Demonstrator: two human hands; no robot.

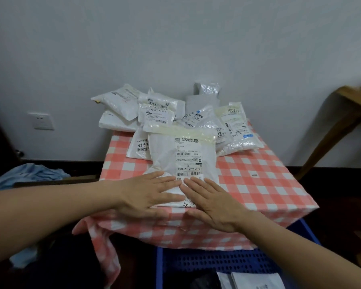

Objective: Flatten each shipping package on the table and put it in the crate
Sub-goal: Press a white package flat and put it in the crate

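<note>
You had both hands flat on the near end of the white package (183, 155). It lay label up at the front of the table (258, 184), with its near edge close to the table's front edge. Your left hand (148, 195) and right hand (213, 203) sat side by side with fingers straight and fingertips almost meeting. Neither hand gripped anything; they only pressed.

The far half of the package looked puffy to me, so I judged the flattening only partly done.

Several things could have gone wrong from there:

- **Trapped air:** Pressing from the near end would drive air toward the taped flap at the far end. A hard shove could split that seam.
- **The cloth:** The checked cloth (104, 243) hung loose at the near left corner. A sliding push could drag it, and the package with it, off the front edge.
- **The pile:** The pile of other packages (161, 113) crowded right behind, touching the far end. Those at the back left seemed to overhang the table. Pushing forward might have tipped some to the floor.
- **The crate:** The blue crate (217, 261) stood on the floor by the table's near right corner, already holding a few packages (254, 280). With open palms and no hold, sweeping the package off the edge could send it past the rim, so you would have needed a proper grasp first.
</note>
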